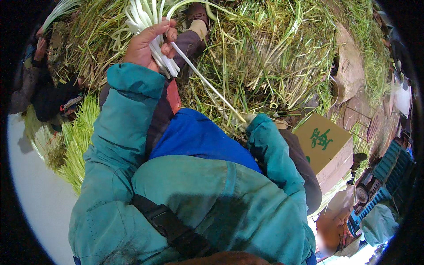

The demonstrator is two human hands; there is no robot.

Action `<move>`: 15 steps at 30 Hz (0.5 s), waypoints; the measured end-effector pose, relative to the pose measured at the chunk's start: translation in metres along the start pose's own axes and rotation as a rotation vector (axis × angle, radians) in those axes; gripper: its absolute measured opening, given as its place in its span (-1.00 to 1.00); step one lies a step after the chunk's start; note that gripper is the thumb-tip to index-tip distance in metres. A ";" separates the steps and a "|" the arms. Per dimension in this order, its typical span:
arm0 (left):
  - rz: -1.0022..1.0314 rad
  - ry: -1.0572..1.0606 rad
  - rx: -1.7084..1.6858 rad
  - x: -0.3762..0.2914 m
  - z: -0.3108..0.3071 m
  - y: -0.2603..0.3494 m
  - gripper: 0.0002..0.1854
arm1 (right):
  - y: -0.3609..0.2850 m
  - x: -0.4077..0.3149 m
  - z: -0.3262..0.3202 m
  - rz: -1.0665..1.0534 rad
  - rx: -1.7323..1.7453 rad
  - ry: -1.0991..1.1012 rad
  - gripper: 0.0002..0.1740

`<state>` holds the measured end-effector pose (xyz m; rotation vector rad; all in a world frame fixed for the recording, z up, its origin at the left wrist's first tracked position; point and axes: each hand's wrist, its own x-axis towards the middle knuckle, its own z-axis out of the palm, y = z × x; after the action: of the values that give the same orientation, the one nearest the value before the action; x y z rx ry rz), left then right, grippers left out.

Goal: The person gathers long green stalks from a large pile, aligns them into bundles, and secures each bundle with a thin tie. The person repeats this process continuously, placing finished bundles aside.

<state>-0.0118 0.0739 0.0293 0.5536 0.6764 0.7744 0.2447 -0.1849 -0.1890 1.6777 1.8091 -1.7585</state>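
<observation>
My left hand (150,43) is raised at the upper left, its fingers closed around a bunch of long white stalks (140,18), which look like green garlic or scallions. Between its thumb and fingers runs a single stalk (205,78), slanting down to the right. The lower end of that stalk meets my right hand (249,120), in front of my right knee. The cuff covers most of this hand, and its fingers are blurred, so its grip is not visible. A blue cloth (202,139) lies over my lap between the two arms.
Heaped green leaves and stalks (265,59) cover the ground ahead. A cardboard box (323,144) with green writing stands by my right knee. Bundled stalks (78,139) lie left. Another person's dark sleeve (54,97) shows at the left. Blue crates (392,162) stand far right.
</observation>
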 end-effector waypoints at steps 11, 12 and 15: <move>0.016 0.047 -0.069 0.008 -0.006 -0.014 -0.73 | -0.147 -0.012 -0.026 -0.627 0.885 -0.128 -0.61; 0.022 0.046 -0.062 0.008 -0.005 -0.015 -0.73 | -0.143 -0.009 -0.021 -0.635 0.932 -0.191 -0.64; 0.032 0.083 -0.071 0.009 -0.001 -0.018 -0.72 | -0.136 -0.001 -0.019 -0.332 0.776 -0.225 -0.87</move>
<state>0.0005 0.0703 0.0133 0.4702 0.7153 0.8524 0.1573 -0.1331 -0.0967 1.2980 1.4495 -2.9268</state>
